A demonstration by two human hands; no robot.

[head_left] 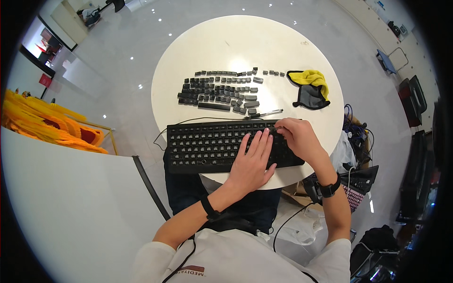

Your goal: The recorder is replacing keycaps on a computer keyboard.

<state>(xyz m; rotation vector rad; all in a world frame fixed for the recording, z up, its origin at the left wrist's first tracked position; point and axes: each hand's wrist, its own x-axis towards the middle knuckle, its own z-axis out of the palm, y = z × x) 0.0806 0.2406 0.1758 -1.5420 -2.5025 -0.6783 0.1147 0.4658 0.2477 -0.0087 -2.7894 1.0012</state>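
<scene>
Item, far left: orange-and-yellow shaggy material, well apart from the work.

Item: round white worktop, the person seated at its near edge.

Item: thin black cable, looping off the worktop's left side and running along the keyboard's far edge.

Item: black keyboard, near side of the worktop; left and middle stripped to bare switches, right end darker and partly covered, caps seemingly on there.

Item: loose dark keycaps, set in rows beyond the keyboard, a long bar among the nearest.

Item: left hand, laid flat over the keyboard right of its middle, fingers straight and close together, thumb apart, gripping nothing.

Item: black pen, between keycaps and keyboard.

Item: right hand, fingers curled at the keyboard's far edge; whether they pinch a cap I cannot tell from here.

Item: yellow-and-grey cloth, far right, folded over.

Remark: the step appears to be cap removal, mostly done; the next move likely calls for steadying the board while lifting a cap straight up.
</scene>
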